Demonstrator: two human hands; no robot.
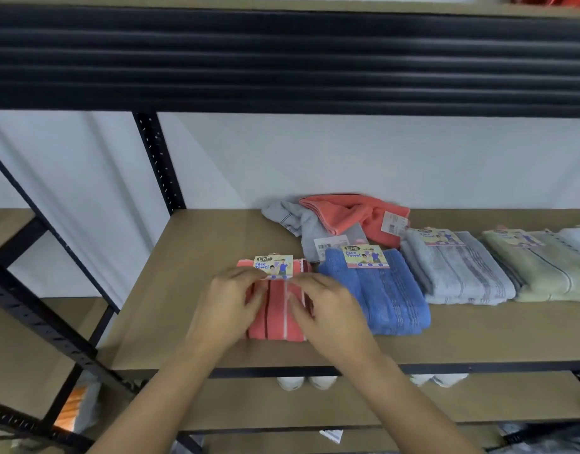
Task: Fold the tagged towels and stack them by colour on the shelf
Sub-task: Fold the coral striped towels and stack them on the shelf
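– Two hands were on the striped coral towel [275, 319]. It lay folded near the front of the shelf board [184, 290], at the left end of the row.
– Pose?
– Both forearms ran in from the lower edge, angled toward each other. The left hand [229, 303] lay palm-down over the towel's left half and the right hand [328, 312] over its right half. The fingers of both bent inward. Their tips almost met at the lower edge of the card tag [273, 266] at the towel's far end.
– Gripping the tag?
– Could not tell. The fingertips were blurred, so pinching or only pressing was not resolved for either hand.
– Neighbours?
– The blue towel [390, 296] was just beside it on the right. Next came the grey towel [462, 273], then the green towel [544, 270]. Each was folded and tagged, all in one row. Behind the blue one, by the back wall, sat a loose heap. It was a loose grey towel [295, 217] with a loose coral towel [351, 211] draped over it.
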